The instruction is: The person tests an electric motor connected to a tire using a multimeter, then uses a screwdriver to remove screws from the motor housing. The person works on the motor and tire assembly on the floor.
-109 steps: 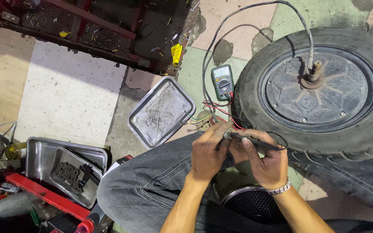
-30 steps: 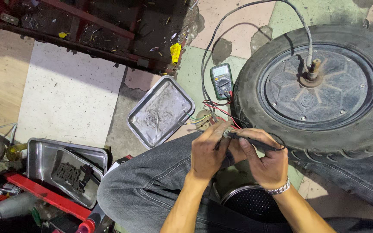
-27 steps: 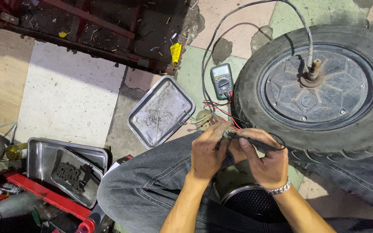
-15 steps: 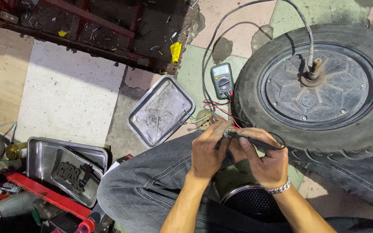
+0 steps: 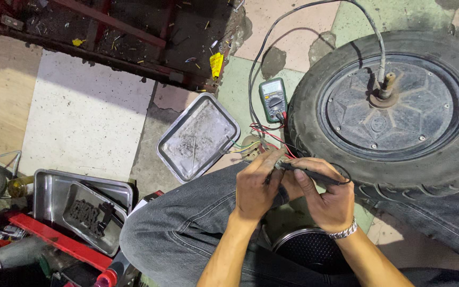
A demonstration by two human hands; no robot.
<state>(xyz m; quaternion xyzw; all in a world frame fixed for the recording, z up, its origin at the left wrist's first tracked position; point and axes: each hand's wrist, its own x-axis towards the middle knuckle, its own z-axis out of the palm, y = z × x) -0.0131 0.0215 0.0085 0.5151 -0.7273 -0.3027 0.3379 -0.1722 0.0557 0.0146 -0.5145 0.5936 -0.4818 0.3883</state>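
Note:
My left hand [image 5: 255,183] pinches a small wire connector [image 5: 278,164] over my knee. A black meter probe [image 5: 314,174] lies in my right hand [image 5: 322,194], its tip pressed to that connector. Thin red, green and yellow wires [image 5: 264,139] run from the connector toward a small multimeter [image 5: 273,99] lying on the floor. A big hub-motor wheel [image 5: 394,106] with a black tyre lies flat to the right, touching my right hand's side; a grey cable [image 5: 370,32] rises from its axle.
A shallow metal tray [image 5: 197,135] sits left of the meter. Stacked metal trays [image 5: 81,202] with dark parts, a red bar [image 5: 59,242] and a power tool [image 5: 17,252] crowd the lower left. A dirty red frame [image 5: 107,37] crosses the top. A round black speaker-like grille [image 5: 306,250] sits between my legs.
Almost nothing differs; both hands keep the probe on the connector in the same spot, with only slight finger shifts.

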